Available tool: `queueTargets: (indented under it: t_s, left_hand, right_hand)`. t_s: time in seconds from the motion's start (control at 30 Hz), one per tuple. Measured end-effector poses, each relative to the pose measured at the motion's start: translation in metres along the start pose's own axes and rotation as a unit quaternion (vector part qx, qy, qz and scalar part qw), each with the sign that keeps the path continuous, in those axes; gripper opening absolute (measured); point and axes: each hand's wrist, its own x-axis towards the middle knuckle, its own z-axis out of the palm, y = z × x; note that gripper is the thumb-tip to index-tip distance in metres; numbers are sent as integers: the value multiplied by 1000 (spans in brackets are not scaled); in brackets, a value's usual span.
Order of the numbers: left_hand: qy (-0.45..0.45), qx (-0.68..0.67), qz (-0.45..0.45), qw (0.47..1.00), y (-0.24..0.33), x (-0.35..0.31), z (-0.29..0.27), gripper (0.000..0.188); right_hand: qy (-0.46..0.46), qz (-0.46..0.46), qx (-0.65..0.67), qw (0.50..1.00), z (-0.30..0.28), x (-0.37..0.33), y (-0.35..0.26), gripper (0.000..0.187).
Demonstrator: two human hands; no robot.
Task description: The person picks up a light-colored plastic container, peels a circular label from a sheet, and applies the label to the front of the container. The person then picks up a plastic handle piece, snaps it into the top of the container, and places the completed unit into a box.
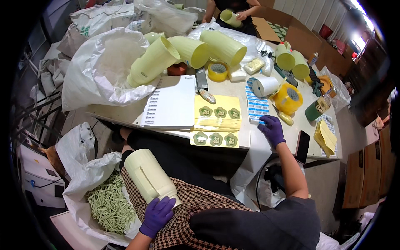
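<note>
On my lap, a pale green thermos casing (148, 173) with a side handle lies tilted. My left hand (158, 214), in a purple glove, is closed on its lower right end. At the table's front edge my right hand (273, 130), gloved likewise, has its curled fingers on the lower end of a strip of blue-and-white labels (257, 107). The strip runs up to a white label roll (265, 86). Left of that hand lie sheets of round green stickers on yellow backing (216, 121) and a stack of white printed sheets (168, 102).
More pale green casings (225, 46) lie across the table's back. Yellow tape rolls (288, 98), a green bottle (317, 108) and a phone (303, 143) sit at the right. A white sack of small green sticks (110, 204) stands at my left. Another person (235, 16) holds a casing across the table.
</note>
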Motion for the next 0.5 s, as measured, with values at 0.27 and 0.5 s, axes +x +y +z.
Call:
queueTargets:
  t_s: [0.27,0.5]
  left_hand:
    - [22,-3,2,1000,-1,1,-2,7]
    - [2,17,-12,1000,4,-7,4,7]
  right_hand:
    - [3,191,134,973,8,12,2,30]
    - [10,79,131,988,7,-9,0,21]
